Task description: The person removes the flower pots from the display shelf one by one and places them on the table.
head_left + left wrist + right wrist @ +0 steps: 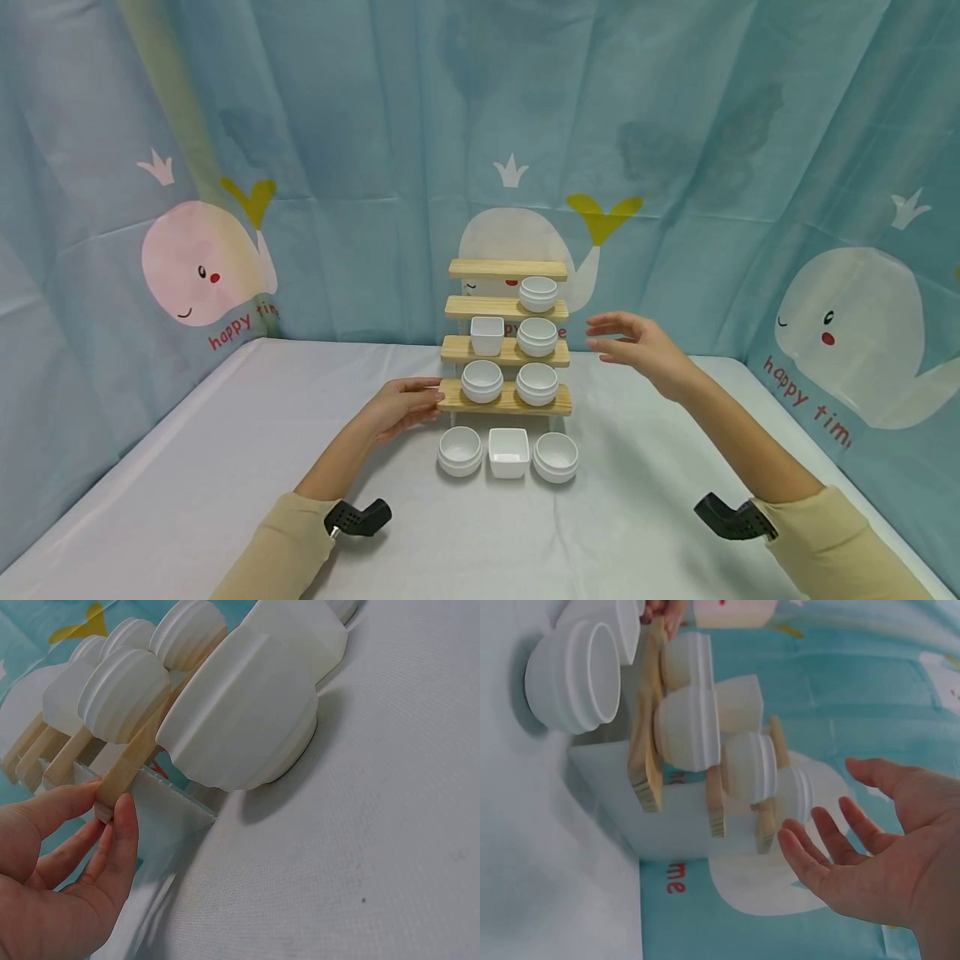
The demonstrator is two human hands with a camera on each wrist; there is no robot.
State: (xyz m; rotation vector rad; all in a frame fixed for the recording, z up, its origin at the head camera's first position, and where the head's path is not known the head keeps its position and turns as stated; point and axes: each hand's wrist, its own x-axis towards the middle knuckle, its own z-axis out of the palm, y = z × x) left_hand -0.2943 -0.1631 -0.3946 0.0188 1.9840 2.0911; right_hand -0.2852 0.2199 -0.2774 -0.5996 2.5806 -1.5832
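Observation:
My left hand (401,407) pinches the left end of the lowest board of a tiered wooden rack (454,398), thumb on one side and fingers on the other in the left wrist view. My right hand (637,346) hovers to the right of the rack, fingers loosely spread, touching nothing. Two round white bowls (482,382) sit on the lowest board. One board up stand a square white bowl (487,335) and a round bowl (537,337). Another round bowl (537,293) rests on the board below the topmost one.
On the white tablecloth (495,542) before the rack stand a round bowl (460,451), a square bowl (508,452) and another round bowl (556,457) in a row. A blue curtain (360,167) with printed whales hangs behind and at both sides.

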